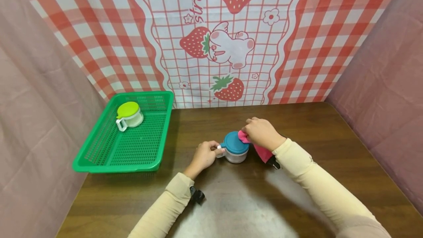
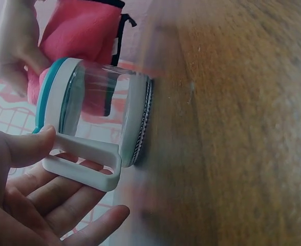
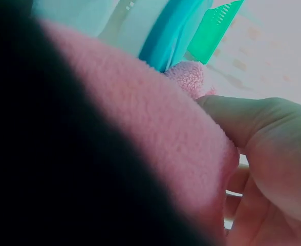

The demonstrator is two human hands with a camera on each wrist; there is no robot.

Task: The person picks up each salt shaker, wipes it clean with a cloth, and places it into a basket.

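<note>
A clear jar (image 2: 102, 97) with a blue lid (image 1: 235, 141) and a white handle (image 2: 86, 159) stands upright on the table. My left hand (image 1: 205, 156) pinches that handle between thumb and fingers, as the left wrist view shows closely. On the other side of the jar, my right hand (image 1: 261, 133) grips a pink cloth (image 1: 263, 152) with a dark edge. A bunched part of the cloth lies against the lid's right edge, and the rest hangs down beside the jar. In the right wrist view the cloth (image 3: 140, 123) covers much of the picture, with the thumb pressed on it.
At the left of the table stands a green plastic basket (image 1: 160, 139). Inside it, near the back left, sits a similar jar with a yellow-green lid (image 1: 128, 109) and white handle. A checked strawberry curtain (image 1: 224, 47) hangs behind the wooden table (image 1: 307, 124), with pink curtains at both sides.
</note>
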